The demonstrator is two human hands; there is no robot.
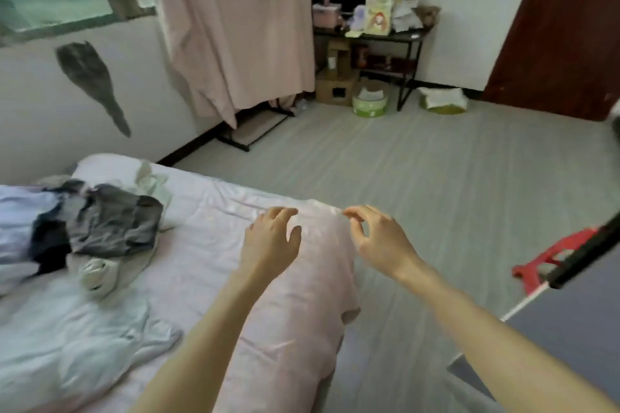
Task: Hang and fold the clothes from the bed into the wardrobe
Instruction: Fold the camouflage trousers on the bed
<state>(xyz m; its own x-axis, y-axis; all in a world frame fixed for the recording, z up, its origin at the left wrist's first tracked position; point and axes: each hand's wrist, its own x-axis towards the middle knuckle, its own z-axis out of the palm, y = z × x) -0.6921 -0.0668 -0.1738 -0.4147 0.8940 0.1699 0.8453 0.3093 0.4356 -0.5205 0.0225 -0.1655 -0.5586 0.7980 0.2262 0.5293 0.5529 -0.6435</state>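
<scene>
A pale pink garment [302,305] lies along the bed's right edge, one corner hanging over the side. My left hand [271,241] hovers over its far end with fingers loosely curled, holding nothing. My right hand [375,238] is just right of that end, fingers bent, gripping nothing that I can see. Left on the bed [201,211] sits a heap of clothes: a grey piece [114,224], a dark navy one [50,244], a lilac one [20,211] and white pieces [67,338]. The wardrobe with a pink fabric cover [235,26] stands against the far wall.
A black table [372,36] loaded with boxes and bags stands at the back, with cardboard boxes and a green tub [369,103] beneath. A dark red door [563,26] is at right. A red plastic stool [550,258] and a grey surface [570,328] lie near right. Grey floor lies between.
</scene>
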